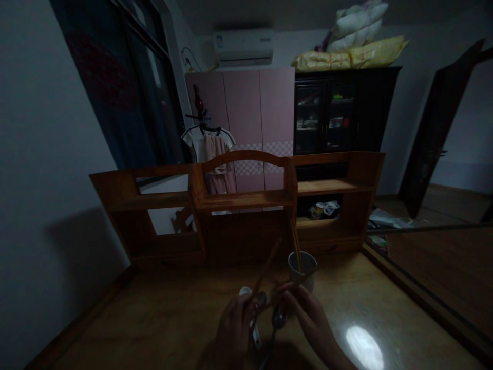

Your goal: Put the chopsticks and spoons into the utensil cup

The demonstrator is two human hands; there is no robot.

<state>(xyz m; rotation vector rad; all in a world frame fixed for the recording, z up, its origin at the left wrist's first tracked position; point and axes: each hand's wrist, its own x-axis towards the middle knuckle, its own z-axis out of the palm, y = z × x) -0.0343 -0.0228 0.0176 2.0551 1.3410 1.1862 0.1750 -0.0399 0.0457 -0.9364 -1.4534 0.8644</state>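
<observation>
My left hand (234, 325) is closed around a wooden chopstick (267, 264) that slants up and to the right. My right hand (306, 309) pinches another wooden chopstick (307, 276), tilted across the front of a light-coloured cup (303, 259). Inside that cup stand more chopsticks (296, 241), leaning on its rim. Between my hands is a metal spoon (278, 318), bowl upward; its handle runs down toward the bottom edge. Close to my left fingers are a second, smaller spoon (261, 299) and a white spoon (245, 291). Dim light hides whether either hand touches these spoons.
The wooden desktop (173, 308) carries a low wooden shelf unit (246, 199) along its back, just behind the cup. A wall (31, 231) borders the left side. A bright reflection lies at the lower right. Beyond stand a pink wardrobe (242, 108) and a dark cabinet (375, 108).
</observation>
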